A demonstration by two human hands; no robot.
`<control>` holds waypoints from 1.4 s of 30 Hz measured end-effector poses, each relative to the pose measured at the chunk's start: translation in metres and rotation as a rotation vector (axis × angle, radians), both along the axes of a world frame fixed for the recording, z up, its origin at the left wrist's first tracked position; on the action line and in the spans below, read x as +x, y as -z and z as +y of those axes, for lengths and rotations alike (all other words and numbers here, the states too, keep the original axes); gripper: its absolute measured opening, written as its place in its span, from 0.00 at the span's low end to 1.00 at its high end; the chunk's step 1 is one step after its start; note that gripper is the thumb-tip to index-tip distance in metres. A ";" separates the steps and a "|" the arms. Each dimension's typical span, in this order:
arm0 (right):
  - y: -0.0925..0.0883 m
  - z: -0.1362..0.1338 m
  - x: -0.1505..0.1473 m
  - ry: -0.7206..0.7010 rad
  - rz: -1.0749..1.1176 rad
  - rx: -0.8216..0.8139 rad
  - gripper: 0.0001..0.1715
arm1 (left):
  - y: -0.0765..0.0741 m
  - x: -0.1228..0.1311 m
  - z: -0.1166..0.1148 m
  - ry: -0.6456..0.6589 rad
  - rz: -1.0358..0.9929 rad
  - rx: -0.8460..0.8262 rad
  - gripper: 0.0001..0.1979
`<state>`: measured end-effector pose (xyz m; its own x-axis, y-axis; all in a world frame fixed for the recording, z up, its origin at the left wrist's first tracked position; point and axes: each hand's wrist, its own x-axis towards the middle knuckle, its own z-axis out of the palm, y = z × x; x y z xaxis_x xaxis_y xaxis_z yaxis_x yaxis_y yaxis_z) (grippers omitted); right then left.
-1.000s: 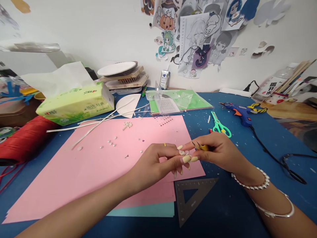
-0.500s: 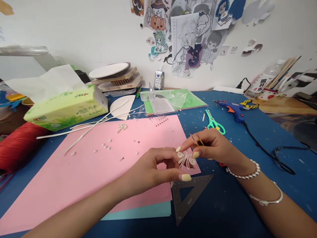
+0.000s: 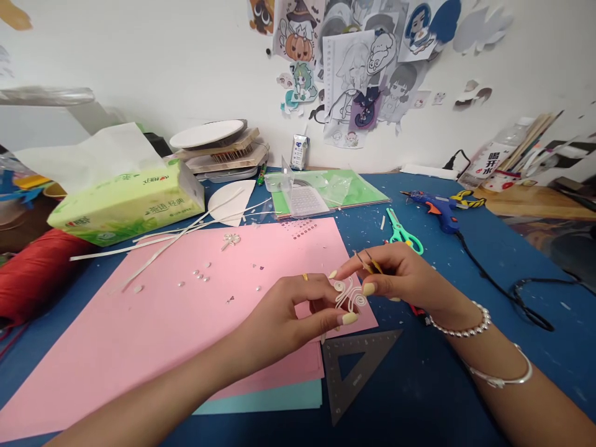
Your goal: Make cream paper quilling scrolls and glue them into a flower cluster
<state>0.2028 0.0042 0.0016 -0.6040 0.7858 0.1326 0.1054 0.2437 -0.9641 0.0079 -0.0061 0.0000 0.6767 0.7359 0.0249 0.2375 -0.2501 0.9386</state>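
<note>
Between the fingertips of my left hand [image 3: 302,307] is a small white quilled paper piece [image 3: 350,294] with coiled ends, held over the right edge of the pink paper [image 3: 177,335]. My right hand [image 3: 395,270] has golden tweezers [image 3: 372,263] tucked in its fingers, their tips pointing up and left. Its index fingertip and thumb touch the paper piece from above and the right. Part of the piece is hidden behind my fingers. A finished-looking white quilled shape [image 3: 230,241] lies on the pink paper, with several pearl beads [image 3: 199,275] near it.
White paper strips [image 3: 174,234] lie at the left by a tissue pack [image 3: 125,202] and a red thread spool [image 3: 30,276]. At the right are green scissors [image 3: 403,233] and a blue glue gun [image 3: 437,208] with its cord. A set square [image 3: 361,366] lies in front.
My left thumb has shifted slightly up and the paper piece has turned a little in my fingers. My right index finger has moved slightly left. The view has tilted slightly.
</note>
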 end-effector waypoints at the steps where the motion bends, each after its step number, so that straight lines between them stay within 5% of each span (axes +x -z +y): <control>1: 0.000 0.000 0.000 0.008 -0.002 0.000 0.13 | 0.000 0.000 0.000 -0.011 -0.003 0.005 0.06; 16: 0.004 0.000 -0.002 0.144 0.049 0.059 0.09 | 0.000 -0.001 -0.003 -0.270 -0.102 0.235 0.06; 29: 0.007 -0.002 0.001 0.131 0.085 0.028 0.09 | -0.001 -0.001 -0.005 -0.223 -0.127 0.270 0.07; 36: 0.003 -0.004 -0.004 0.090 0.094 0.027 0.12 | 0.002 -0.001 0.001 -0.186 -0.292 -0.166 0.05; 42: 0.005 -0.008 -0.010 0.200 -0.051 0.206 0.12 | 0.005 0.001 0.007 -0.199 -0.409 -0.530 0.04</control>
<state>0.1930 -0.0043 -0.0038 -0.4494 0.8499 0.2750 0.2181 0.4030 -0.8888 0.0085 0.0005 -0.0047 0.5407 0.8282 -0.1476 -0.1677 0.2780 0.9458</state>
